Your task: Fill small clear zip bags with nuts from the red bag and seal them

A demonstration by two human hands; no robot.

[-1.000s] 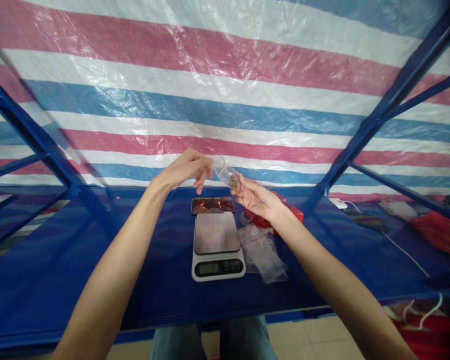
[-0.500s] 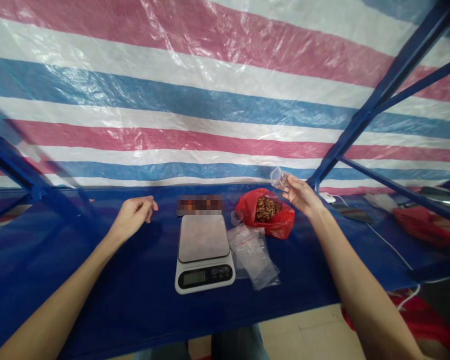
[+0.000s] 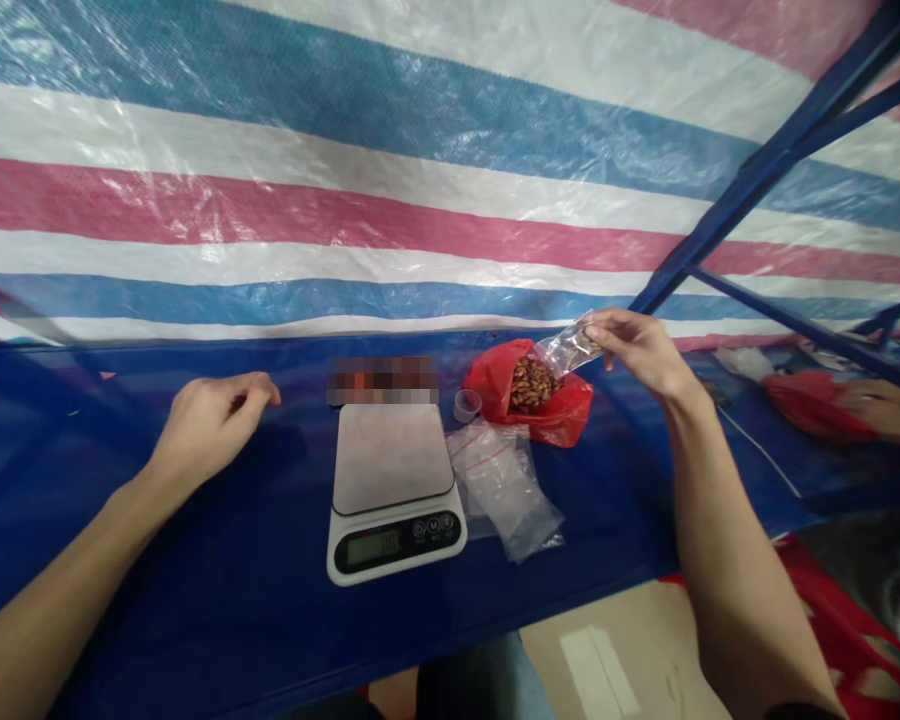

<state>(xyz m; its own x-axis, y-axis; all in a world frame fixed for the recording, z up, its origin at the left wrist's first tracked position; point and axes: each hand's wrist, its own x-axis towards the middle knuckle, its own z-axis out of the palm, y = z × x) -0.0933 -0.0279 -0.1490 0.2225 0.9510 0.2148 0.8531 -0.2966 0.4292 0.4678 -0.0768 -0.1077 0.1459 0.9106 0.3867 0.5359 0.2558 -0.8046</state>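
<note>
Right hand (image 3: pixel 641 350) up high, pinching a small clear plastic bag (image 3: pixel 568 346) between thumb and fingers, right over a red bag (image 3: pixel 495 385) of brown nuts (image 3: pixel 530 385) at two o'clock from the kitchen scale (image 3: pixel 394 490)! Left hand (image 3: pixel 214 425) sits empty and loosely curled at nine o'clock, resting on the blue tabletop (image 3: pixel 232 560).

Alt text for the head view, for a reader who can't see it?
The right hand pinches a small clear plastic bag above a red bag of brown kernels. The left hand rests empty on a blue tarp beside a white digital kitchen scale.
</note>
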